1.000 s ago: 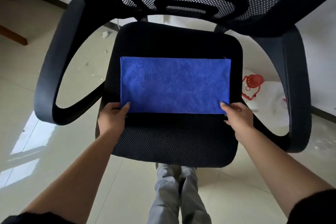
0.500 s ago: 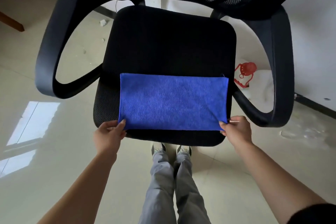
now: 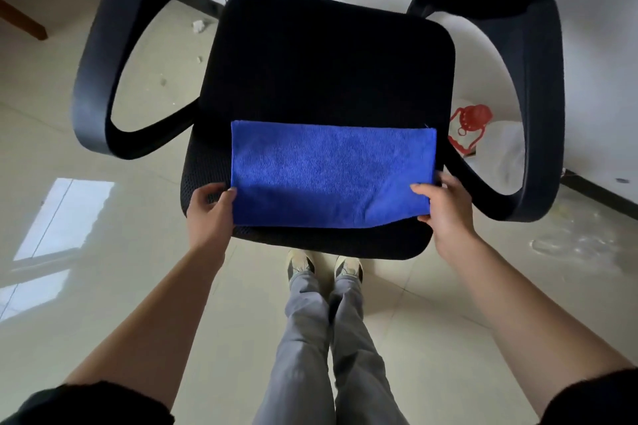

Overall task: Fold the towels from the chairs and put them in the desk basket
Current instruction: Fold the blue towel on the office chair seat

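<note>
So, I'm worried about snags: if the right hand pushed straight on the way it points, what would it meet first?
The blue towel: the right hand pinches its near right corner and points up-left across it. Beyond comes the bare chair seat, though depth is unclear.

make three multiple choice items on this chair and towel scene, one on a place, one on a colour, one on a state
1. Where does the towel lie? A on the floor; B on the front part of the chair seat; C over an armrest.
2. What colour is the towel? A red; B white; C blue.
3. What is the right hand doing? A pinching the towel's near right corner; B hanging idle; C resting on an armrest.
Answers: B, it lies spread on the seat by the front edge; C, the cloth is plainly blue; A, the thumb lies on top of the slightly raised corner.
</note>
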Action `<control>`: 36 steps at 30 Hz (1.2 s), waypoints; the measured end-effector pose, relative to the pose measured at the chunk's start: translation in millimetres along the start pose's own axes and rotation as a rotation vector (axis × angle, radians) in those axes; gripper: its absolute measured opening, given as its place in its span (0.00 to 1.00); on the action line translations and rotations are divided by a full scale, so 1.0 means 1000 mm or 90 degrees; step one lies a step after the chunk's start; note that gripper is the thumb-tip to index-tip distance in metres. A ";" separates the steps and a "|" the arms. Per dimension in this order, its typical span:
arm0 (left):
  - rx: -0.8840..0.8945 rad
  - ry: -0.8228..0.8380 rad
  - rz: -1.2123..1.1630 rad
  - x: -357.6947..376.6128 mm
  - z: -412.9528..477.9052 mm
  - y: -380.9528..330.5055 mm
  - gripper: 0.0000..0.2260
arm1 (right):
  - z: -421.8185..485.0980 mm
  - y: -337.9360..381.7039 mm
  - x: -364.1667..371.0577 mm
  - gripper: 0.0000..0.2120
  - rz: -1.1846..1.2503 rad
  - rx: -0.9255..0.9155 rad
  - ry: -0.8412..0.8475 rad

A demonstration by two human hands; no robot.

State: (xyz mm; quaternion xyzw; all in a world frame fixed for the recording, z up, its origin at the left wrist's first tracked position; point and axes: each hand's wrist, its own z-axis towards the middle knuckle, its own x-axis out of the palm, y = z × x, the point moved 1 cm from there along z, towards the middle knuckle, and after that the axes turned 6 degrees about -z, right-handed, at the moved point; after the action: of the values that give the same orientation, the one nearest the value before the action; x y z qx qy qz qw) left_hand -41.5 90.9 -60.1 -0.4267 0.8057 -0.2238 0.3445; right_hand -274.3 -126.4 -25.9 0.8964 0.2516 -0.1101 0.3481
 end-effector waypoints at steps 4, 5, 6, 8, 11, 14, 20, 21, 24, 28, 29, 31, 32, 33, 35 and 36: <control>0.035 0.113 -0.027 0.000 -0.003 -0.006 0.18 | -0.024 0.026 0.029 0.17 0.036 -0.088 0.073; 0.031 0.145 -0.024 0.000 -0.003 -0.008 0.18 | -0.030 0.031 0.039 0.18 0.037 -0.103 0.095; 0.022 0.174 -0.022 0.000 -0.004 -0.008 0.18 | -0.037 0.036 0.049 0.17 0.038 -0.114 0.118; -0.005 0.216 -0.028 -0.001 -0.005 -0.011 0.16 | -0.049 0.041 0.069 0.14 0.015 -0.133 0.163; -0.037 0.244 -0.042 -0.004 -0.002 -0.015 0.14 | -0.062 0.044 0.105 0.17 -0.084 -0.160 0.231; -0.061 0.252 -0.059 -0.005 -0.001 -0.018 0.14 | -0.069 0.042 0.143 0.25 -0.161 -0.171 0.290; -0.090 0.265 -0.043 -0.013 0.007 -0.014 0.21 | -0.076 0.030 0.192 0.32 -0.302 -0.242 0.320; -0.091 0.264 -0.041 -0.013 0.009 -0.013 0.22 | -0.076 0.027 0.196 0.33 -0.339 -0.256 0.318; -0.101 0.240 -0.060 -0.014 0.010 -0.012 0.22 | -0.077 0.018 0.203 0.32 -0.406 -0.248 0.382; -0.110 0.236 -0.076 -0.011 0.010 -0.014 0.18 | -0.072 0.015 0.190 0.22 -0.348 -0.223 0.368; -0.106 0.234 -0.080 -0.011 0.011 -0.015 0.15 | -0.068 0.016 0.183 0.16 -0.306 -0.215 0.338; -0.082 0.221 -0.066 -0.009 0.014 -0.014 0.10 | -0.057 0.019 0.163 0.08 -0.228 -0.203 0.269; -0.063 0.207 -0.048 -0.008 0.015 -0.013 0.10 | -0.050 0.021 0.151 0.06 -0.205 -0.200 0.218; -0.050 0.191 -0.034 -0.007 0.016 -0.014 0.11 | -0.042 0.022 0.138 0.05 -0.189 -0.195 0.165; -0.045 0.156 -0.020 -0.004 0.018 -0.014 0.17 | -0.027 0.022 0.115 0.03 -0.180 -0.179 0.089; -0.049 0.140 -0.017 -0.004 0.018 -0.014 0.20 | -0.022 0.021 0.107 0.04 -0.186 -0.161 0.077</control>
State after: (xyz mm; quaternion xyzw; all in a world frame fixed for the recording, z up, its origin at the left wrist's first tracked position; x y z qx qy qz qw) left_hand -19.0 85.1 -61.4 -0.4234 0.8408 -0.2428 0.2342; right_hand -171.3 -84.8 -37.8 0.8044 0.4110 -0.0728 0.4228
